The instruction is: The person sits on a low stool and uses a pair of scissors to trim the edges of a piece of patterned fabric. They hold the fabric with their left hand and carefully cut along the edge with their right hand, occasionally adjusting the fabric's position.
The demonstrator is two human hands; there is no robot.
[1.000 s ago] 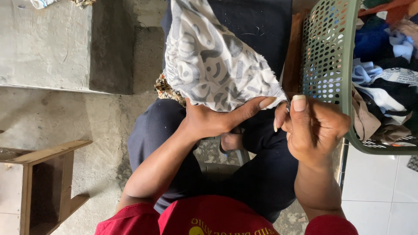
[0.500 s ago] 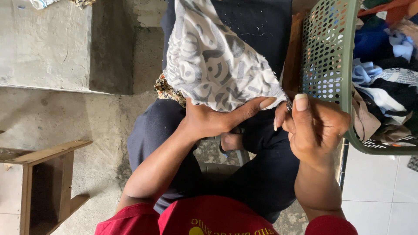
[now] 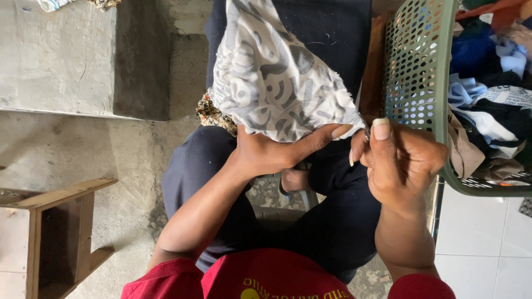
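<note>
Holding: my left hand (image 3: pixel 271 152) grips the near edge of a cloth (image 3: pixel 277 77), white with grey shapes, thumb stretched out along its hem.
Right hand: my right hand (image 3: pixel 402 160) is curled tight beside the cloth's right corner, thumb up, fingertips pinched together at that corner; I cannot tell what, if anything, sits between them.
Cloth: it spreads away from me over my lap, rising to the far side of the scene, with a frayed edge on the right.
Under it: a second scrap (image 3: pixel 213 113) with a brown and cream print peeks out at the cloth's left edge, against my knee.
Lap: dark trousers (image 3: pixel 194 177) cover my legs; my red shirt (image 3: pixel 266 277) fills the near edge.
Right: a green basket (image 3: pixel 415 66) with holes in its wall stands just beside my right hand, heaped with mixed clothes (image 3: pixel 487 111) in blue, white and black.
Left: a wooden stool (image 3: pixel 55 232) stands well apart on the concrete floor (image 3: pixel 83 144).
</note>
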